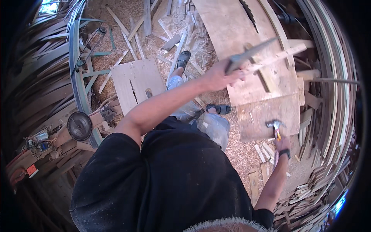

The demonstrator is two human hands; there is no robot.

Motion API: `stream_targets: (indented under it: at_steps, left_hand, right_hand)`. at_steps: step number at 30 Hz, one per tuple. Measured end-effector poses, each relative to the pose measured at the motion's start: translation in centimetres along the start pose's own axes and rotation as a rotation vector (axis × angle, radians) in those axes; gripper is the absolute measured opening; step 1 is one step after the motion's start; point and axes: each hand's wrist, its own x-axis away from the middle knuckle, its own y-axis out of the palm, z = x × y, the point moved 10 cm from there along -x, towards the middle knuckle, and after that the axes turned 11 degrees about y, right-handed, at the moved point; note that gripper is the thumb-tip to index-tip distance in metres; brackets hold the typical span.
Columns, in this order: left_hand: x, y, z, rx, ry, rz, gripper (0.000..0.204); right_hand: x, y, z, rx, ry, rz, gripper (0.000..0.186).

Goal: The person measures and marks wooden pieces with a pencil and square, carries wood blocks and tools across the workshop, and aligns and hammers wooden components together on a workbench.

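My left hand [223, 76] is stretched out over the plywood bench top, its fingers closed around a pale wooden strip [280, 58]. A darker flat piece [253, 51], partly smeared by motion, angles up from the same grip; I cannot tell whether it is joined to the strip. A short wooden block [266, 79] shows just beneath them. At the bench's near end, my right hand [281, 144] grips a claw hammer [275, 125] by its handle, with the metal head over a bare plywood panel [251, 123]. A dark watch circles my right wrist.
A toothed saw blade [249, 14] rises through a slot in the bench top [220, 23]. To the left stands a slotted board [139, 77], beside a green metal frame [79, 77] and a dark wheel [79, 126]. Offcuts and shavings cover the floor; stacked planks [336, 77] line the right.
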Motion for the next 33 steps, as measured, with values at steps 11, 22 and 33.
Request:
stream_targets:
  at_steps: [11,22,33]
  left_hand:
    - [8.9,-41.1,-2.8,-0.323,0.003,0.815,0.017]
    - [33.4,-65.1,-16.6,-0.841,-0.835,0.844,0.032]
    - [28.6,-72.5,-13.5,-0.447,-0.720,1.027,0.031]
  right_hand:
    - [14.5,13.4,1.1,-0.607,0.264,-0.211,0.039]
    - [17.2,17.8,-25.1,-0.461,0.069,-0.388,0.030]
    - [8.6,5.3,-50.8,-0.379,0.102,-0.521,0.019]
